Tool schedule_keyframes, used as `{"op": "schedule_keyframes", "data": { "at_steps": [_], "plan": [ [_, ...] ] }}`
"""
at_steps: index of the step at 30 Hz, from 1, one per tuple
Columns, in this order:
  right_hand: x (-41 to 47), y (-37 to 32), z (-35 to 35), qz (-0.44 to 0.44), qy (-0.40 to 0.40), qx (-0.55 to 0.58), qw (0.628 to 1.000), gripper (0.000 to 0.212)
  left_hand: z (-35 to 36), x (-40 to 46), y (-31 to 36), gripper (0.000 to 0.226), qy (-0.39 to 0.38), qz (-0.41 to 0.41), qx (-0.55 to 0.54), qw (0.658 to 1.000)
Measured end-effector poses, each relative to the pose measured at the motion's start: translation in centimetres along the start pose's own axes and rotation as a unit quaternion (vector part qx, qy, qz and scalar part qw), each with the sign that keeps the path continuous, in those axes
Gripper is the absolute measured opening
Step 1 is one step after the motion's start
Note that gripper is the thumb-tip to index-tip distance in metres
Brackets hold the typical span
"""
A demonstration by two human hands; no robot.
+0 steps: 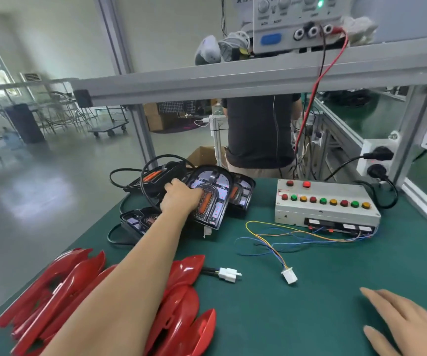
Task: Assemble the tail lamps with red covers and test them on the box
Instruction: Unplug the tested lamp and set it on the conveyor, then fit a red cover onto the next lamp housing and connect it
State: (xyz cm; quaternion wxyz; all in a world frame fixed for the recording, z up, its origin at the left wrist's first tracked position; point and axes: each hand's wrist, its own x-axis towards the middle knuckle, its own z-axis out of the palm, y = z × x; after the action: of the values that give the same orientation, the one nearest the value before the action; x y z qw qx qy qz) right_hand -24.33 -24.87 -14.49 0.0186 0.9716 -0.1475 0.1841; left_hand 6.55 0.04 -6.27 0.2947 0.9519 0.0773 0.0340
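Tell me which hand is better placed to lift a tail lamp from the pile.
Left. The left hand already rests on the top tail lamp; the right hand lies open on the mat, far from the pile.

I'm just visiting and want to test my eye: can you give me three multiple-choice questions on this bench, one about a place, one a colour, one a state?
1. Where does the pile of glossy red plastic covers lie on the green table mat?
A near left corner
B on the tester
C far right

2. What colour are the two round buttons in the top row of the grey metal test box?
A green
B red
C yellow

3. What is the left hand doing?
A resting flat on the mat
B pressing a button
C gripping a black tail lamp housing

Answers: 1 A, they lie under the forearm; 2 B, both are red; 3 C, the fingers wrap its edge, while the right hand hovers open.
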Motion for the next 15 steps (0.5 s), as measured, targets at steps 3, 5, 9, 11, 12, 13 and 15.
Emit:
{"op": "schedule_keyframes", "data": {
  "at_steps": [3,5,9,11,12,13,15],
  "plan": [
    [0.0,0.3,1.2,-0.009,-0.025,0.024,0.999,0.063,0.1,0.4,-0.3,0.061,0.023,0.008,-0.011,1.0],
    [0.0,0.4,1.1,-0.01,-0.025,0.019,0.999,0.067,0.2,0.6,-0.6,0.048,0.029,0.013,-0.019,0.999],
    [0.2,-0.1,0.2,-0.012,-0.022,-0.036,0.999,0.056,-0.2,-0.4,-0.4,0.034,0.072,0.049,-0.055,0.995],
    [0.7,-0.5,-0.7,-0.003,-0.03,-0.012,0.999,0.057,-0.8,-1.5,0.2,0.034,0.098,0.074,-0.098,0.988],
    [0.9,-0.9,-1.4,-0.006,-0.039,0.039,0.998,0.056,-1.2,-2.1,0.6,0.034,0.105,0.09,-0.137,0.981],
    [1.0,-1.1,-1.8,-0.006,-0.021,0.105,0.994,0.048,-1.7,-3.0,1.1,0.034,0.103,0.103,-0.191,0.971],
    [1.4,-2.1,-3.3,0.034,-0.028,0.315,0.948,0.031,-2.6,-5.5,2.5,0.039,0.083,0.122,-0.312,0.939]
  ]
}}
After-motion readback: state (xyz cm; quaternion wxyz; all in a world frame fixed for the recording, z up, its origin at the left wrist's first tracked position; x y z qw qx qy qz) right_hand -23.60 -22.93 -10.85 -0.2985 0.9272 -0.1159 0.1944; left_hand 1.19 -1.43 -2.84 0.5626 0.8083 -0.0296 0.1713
